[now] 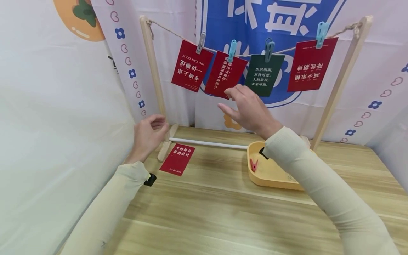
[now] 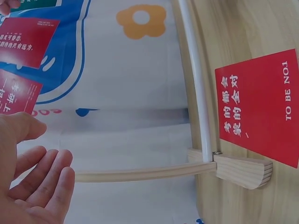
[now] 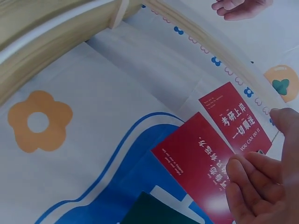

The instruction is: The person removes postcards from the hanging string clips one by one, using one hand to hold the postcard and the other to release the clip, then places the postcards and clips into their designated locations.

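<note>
My right hand (image 1: pixel 251 111) is raised in front of the hanging cards, its thumb and fingers apart and holding nothing. Its fingertips overlap the bottom of a red card (image 1: pixel 224 76), which a blue clothespin (image 1: pixel 232 50) clips to a string. Left of it hangs another red card (image 1: pixel 190 67) under a grey clothespin (image 1: pixel 201 42). To the right are a green card (image 1: pixel 266 76) and a further red card (image 1: pixel 312 65), also pegged. Beside the frame's left post, my left hand (image 1: pixel 148 134) hovers with loosely bent, empty fingers. Below it, a red card (image 2: pixel 259 107) lies on the table.
Two wooden posts, left (image 1: pixel 154 71) and right (image 1: pixel 341 85), carry the sagging string. A white rod (image 1: pixel 210 143) runs low between them. Partly behind my right forearm stands a yellow tray (image 1: pixel 271 182) with a pink-red clothespin (image 1: pixel 254 165) inside. Printed cloth hangs behind.
</note>
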The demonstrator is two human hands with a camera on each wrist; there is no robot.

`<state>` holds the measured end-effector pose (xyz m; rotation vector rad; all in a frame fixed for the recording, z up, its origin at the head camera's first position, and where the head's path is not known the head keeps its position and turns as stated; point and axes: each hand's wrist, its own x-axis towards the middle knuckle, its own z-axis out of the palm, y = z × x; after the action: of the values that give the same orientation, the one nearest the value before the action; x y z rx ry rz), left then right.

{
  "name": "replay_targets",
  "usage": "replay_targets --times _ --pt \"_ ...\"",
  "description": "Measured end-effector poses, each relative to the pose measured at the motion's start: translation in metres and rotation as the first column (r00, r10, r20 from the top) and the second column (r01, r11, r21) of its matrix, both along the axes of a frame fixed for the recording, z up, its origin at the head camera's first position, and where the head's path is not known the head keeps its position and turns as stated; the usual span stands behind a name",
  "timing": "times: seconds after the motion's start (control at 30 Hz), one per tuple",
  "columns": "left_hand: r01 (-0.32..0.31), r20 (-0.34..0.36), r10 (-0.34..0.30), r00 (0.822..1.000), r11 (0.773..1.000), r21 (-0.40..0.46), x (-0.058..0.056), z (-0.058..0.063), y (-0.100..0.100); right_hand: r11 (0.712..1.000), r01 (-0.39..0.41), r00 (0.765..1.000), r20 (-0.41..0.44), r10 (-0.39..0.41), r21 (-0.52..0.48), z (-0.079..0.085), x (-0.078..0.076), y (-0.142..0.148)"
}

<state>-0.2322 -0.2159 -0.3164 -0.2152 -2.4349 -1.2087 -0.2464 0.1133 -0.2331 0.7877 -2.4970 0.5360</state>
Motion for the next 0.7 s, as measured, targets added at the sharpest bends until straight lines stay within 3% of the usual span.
replay_targets --times 0.7 --pt "0.031 0.004 -0.031 1.0 0.999 -0.017 -0.014 0.022 0.008 0.998 0.068 0.998 0.014 -0.067 -0.013 0.057 -0.008 -0.019"
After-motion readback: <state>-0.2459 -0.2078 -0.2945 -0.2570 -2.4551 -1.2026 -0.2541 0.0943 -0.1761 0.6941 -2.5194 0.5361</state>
